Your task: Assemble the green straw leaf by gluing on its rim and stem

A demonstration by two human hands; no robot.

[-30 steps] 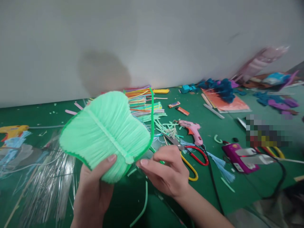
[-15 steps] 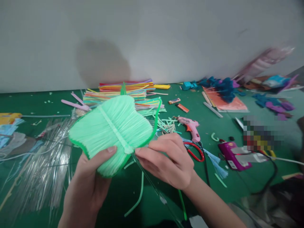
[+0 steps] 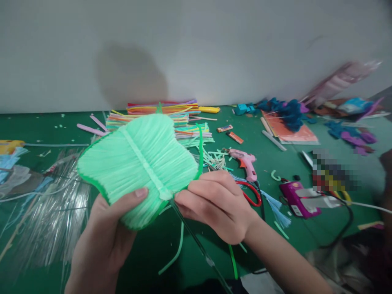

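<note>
A mint-green pipe-cleaner leaf [image 3: 143, 163] with a pale midrib fills the middle of the view. My left hand [image 3: 107, 232] grips its lower left side, thumb on top and fingers hidden beneath. A darker green pipe cleaner [image 3: 201, 151] runs along the leaf's edge, its free end sticking up at the right. My right hand [image 3: 217, 204] is closed in a pinch on this pipe cleaner at the leaf's base, beside the stem. The thin dark stem [image 3: 196, 243] slopes down to the right from there. My right fingertips are partly hidden.
Bundles of coloured pipe cleaners [image 3: 162, 108] lie against the wall. A pink glue gun [image 3: 246, 163], red-handled scissors [image 3: 252, 194] and a purple box with cables [image 3: 298, 200] are to the right. Clear plastic strips [image 3: 58, 212] spread at the left.
The leaf and my left hand have shifted slightly left. The free end of the darker pipe cleaner has swung a little left and stands more upright. My right hand keeps its pinch near the base.
</note>
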